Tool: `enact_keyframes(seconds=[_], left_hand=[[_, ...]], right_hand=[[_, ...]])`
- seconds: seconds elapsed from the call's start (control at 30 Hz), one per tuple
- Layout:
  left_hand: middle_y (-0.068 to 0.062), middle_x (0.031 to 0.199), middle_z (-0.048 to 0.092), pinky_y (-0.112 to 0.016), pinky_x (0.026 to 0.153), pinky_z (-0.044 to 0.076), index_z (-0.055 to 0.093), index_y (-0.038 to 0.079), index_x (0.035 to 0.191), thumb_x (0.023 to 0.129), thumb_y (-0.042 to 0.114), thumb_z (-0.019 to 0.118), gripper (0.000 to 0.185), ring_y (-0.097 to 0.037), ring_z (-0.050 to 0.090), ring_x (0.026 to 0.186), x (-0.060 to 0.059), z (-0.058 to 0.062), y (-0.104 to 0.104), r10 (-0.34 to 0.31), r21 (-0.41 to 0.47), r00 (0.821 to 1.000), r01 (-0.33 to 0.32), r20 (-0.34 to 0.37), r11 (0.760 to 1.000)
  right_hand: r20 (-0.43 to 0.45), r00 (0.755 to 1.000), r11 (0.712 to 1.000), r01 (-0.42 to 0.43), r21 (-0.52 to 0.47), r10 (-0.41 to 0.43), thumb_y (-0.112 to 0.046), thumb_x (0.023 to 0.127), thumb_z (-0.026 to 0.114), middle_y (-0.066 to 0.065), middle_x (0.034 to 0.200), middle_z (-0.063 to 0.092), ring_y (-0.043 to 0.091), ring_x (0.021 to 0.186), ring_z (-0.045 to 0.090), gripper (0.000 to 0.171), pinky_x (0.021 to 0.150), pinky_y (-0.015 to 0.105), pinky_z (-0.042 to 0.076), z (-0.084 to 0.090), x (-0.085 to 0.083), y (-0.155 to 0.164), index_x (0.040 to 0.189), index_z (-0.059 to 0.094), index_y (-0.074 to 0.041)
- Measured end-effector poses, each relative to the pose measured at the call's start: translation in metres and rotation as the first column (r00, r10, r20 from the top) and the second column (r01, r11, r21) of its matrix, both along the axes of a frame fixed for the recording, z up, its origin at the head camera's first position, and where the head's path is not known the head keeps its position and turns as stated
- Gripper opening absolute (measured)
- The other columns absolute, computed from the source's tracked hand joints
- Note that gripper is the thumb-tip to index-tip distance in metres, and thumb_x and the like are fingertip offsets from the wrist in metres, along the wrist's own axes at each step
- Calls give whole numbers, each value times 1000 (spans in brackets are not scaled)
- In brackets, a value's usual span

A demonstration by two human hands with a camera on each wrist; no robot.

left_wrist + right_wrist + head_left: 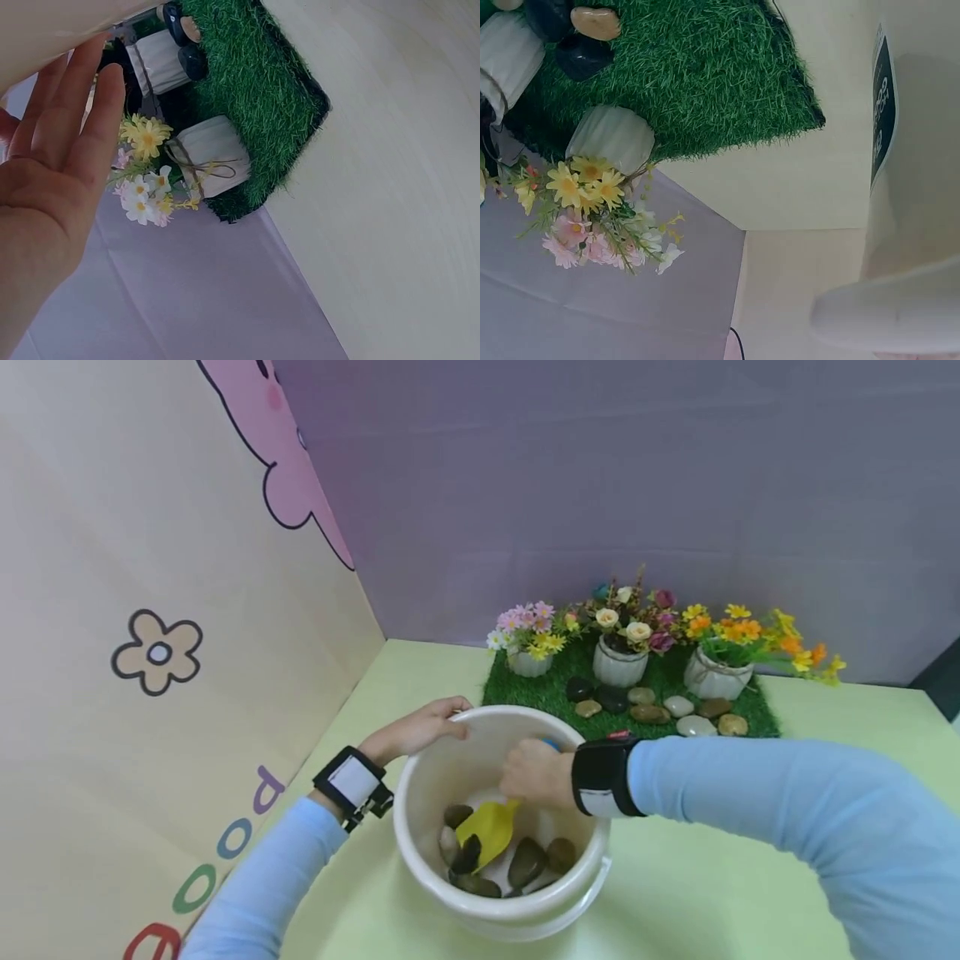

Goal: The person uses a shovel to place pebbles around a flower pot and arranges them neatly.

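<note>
Yellow scoop (489,832) down inside the white bucket (420,860), blade among dark and brown stones (527,860) at the bottom. Right hand (534,772) over the bucket's mouth, fingers curled round the scoop's handle (a bit of blue just showing behind the knuckles). Left hand (417,729) on the bucket's far-left rim, fingers bent over the edge — in the left wrist view, fingers (101,112) nearly straight and close together against the rim. Bucket on the pale green surface (750,877), near the front edge of view. Beyond it, just past the rim, a green grass mat (675,681) with three white pots of flowers (619,662) in a row and a scatter of pebbles (678,706) in front of them. Behind — a purple wall (637,468); to the left, a cream panel (135,568) with a drawn flower and coloured letters. Light-blue sleeves and black wrist straps on both arms.
</note>
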State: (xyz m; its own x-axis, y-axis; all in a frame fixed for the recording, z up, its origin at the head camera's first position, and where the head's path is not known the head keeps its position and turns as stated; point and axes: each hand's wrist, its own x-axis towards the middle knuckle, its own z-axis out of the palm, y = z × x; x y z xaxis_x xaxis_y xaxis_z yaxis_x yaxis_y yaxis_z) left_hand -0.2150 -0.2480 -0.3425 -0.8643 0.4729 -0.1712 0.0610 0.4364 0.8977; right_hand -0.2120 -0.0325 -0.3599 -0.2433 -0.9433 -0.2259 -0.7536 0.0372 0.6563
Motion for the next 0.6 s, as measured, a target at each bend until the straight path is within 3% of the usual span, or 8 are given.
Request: enact_keyframes(seconds=[0.27,0.6], left_hand=[[-26,115,61,-36,76,65,47,-5,116,92,9,52,28,-17,69,86,-1,0,3,-13,-15,1000,13,-8,1000],[-26,118,61,-37,74,65,48,-3,116,93,9,50,26,-18,69,86,-2,-2,0,-9,-27,1000,9,3,1000]], right_hand=[[213,975,994,85,-70,-68,-25,85,72,-5,76,69,13,63,62,9,47,28,50,4,5,7,76,71,-24],[348,936,978,119,-169,-54,-23,87,69,-4,72,67,14,60,59,19,47,27,45,24,8,21,70,61,-21]])
